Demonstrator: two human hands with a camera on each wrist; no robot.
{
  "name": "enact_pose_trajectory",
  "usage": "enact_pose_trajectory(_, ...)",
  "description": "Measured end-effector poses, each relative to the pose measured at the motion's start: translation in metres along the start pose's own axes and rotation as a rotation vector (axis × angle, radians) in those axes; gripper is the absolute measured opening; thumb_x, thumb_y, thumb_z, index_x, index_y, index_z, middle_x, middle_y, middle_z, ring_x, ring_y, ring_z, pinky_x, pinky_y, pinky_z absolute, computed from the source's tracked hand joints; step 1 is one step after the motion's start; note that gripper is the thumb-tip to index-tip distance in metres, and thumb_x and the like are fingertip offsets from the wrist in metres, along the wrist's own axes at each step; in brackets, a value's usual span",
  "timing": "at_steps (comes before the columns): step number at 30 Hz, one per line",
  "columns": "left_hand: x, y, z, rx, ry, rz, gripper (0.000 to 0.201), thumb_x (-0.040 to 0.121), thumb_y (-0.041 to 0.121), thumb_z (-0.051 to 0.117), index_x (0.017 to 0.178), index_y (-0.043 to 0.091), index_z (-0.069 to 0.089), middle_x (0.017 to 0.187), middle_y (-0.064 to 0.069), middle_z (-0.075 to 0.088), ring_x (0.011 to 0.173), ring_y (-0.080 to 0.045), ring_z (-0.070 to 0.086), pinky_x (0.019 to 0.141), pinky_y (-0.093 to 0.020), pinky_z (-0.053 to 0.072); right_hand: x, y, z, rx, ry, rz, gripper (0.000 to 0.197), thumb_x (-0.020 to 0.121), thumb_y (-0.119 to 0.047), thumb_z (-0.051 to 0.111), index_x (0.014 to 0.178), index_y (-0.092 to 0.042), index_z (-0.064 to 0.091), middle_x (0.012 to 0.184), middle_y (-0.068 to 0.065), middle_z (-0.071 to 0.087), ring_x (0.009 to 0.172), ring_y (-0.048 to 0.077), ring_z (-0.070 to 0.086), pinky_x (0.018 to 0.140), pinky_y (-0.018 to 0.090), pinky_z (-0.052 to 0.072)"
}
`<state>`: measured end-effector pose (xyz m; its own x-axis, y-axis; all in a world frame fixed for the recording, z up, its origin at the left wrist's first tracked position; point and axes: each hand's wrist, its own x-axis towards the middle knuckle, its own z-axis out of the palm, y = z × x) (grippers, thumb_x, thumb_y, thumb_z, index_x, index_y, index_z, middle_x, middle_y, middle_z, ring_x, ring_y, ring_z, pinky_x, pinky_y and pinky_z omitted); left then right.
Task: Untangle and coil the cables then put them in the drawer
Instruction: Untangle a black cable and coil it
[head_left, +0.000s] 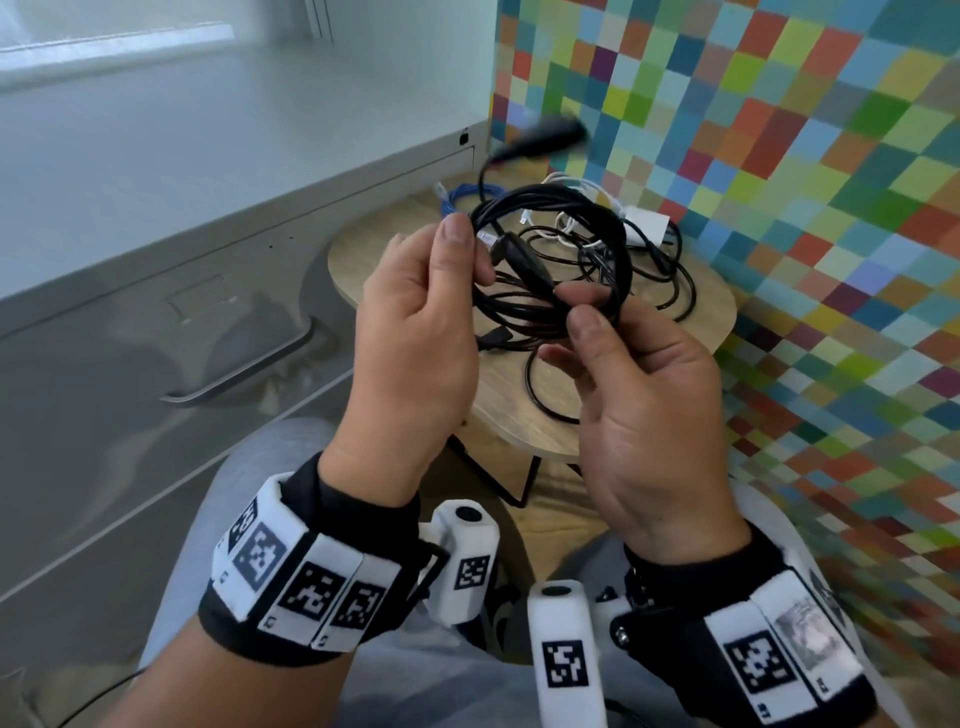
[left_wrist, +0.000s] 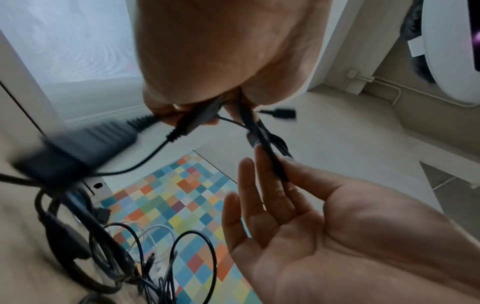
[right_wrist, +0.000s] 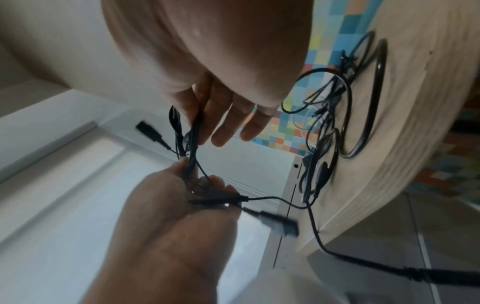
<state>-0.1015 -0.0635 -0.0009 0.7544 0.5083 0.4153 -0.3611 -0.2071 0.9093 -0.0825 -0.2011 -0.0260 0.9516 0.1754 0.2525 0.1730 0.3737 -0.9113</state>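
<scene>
A black cable wound into a loose coil hangs in the air over a round wooden table. My left hand pinches the coil's upper left side between thumb and fingers. My right hand pinches its lower right side. One black plug end swings blurred behind the coil. In the left wrist view the coil runs from my left fingers down to my right hand. The right wrist view shows the same strands between both hands. A grey drawer front with a metal handle stands shut at left.
On the table lie a blue cable, a white cable with a white adapter and tangled black cables. A wall of coloured squares backs the table. The grey cabinet top runs along the left.
</scene>
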Motion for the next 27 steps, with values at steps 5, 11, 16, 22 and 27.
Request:
enact_pose_trajectory(5,-0.002,-0.008,0.0,-0.121,-0.088,-0.105,0.037,0.11,0.031,0.042,0.081,0.015,0.058,0.072,-0.014,0.043,0.065,-0.043,0.035,0.061,-0.046,0.028,0.0,-0.006,0.0,0.162,-0.051,0.059,0.017,0.091,-0.016,0.063,0.106,-0.017,0.071,0.099,0.004,0.08,0.105,0.018,0.073,0.096,0.034,0.052)
enact_pose_trajectory(11,-0.001,-0.01,-0.001,-0.189,-0.154,-0.154,0.037,0.112,0.027,0.038,0.081,0.014,0.054,0.079,-0.01,0.055,0.078,-0.024,0.052,0.074,-0.04,0.044,0.004,-0.009,-0.009,0.247,-0.195,0.226,0.026,0.088,-0.01,0.058,0.096,-0.019,0.081,0.101,0.008,0.08,0.104,0.016,0.074,0.101,0.034,0.05)
enact_pose_trajectory(16,-0.003,-0.01,0.001,-0.232,-0.201,-0.169,0.038,0.112,0.027,0.038,0.078,0.016,0.053,0.09,-0.031,0.062,0.088,-0.046,0.06,0.084,-0.057,0.049,0.009,-0.01,-0.013,0.156,-0.225,0.216,0.022,0.087,-0.013,0.059,0.097,-0.016,0.078,0.097,0.003,0.08,0.097,0.012,0.075,0.089,0.025,0.055)
enact_pose_trajectory(22,-0.003,-0.012,0.001,-0.255,-0.216,-0.178,0.038,0.108,0.028,0.041,0.076,0.017,0.056,0.086,-0.013,0.06,0.084,-0.029,0.055,0.085,-0.05,0.046,0.015,-0.008,-0.021,-0.019,-0.242,0.168,0.017,0.089,-0.017,0.061,0.097,-0.015,0.076,0.099,-0.004,0.08,0.105,0.008,0.074,0.086,0.013,0.053)
enact_pose_trajectory(27,-0.002,-0.014,-0.001,-0.269,-0.233,-0.164,0.041,0.107,0.031,0.043,0.08,0.009,0.063,0.091,-0.038,0.057,0.087,-0.054,0.055,0.095,-0.066,0.049,0.012,-0.006,-0.024,0.056,-0.304,0.174,0.023,0.094,-0.013,0.064,0.087,-0.022,0.083,0.107,0.001,0.079,0.115,0.016,0.071,0.099,0.024,0.053)
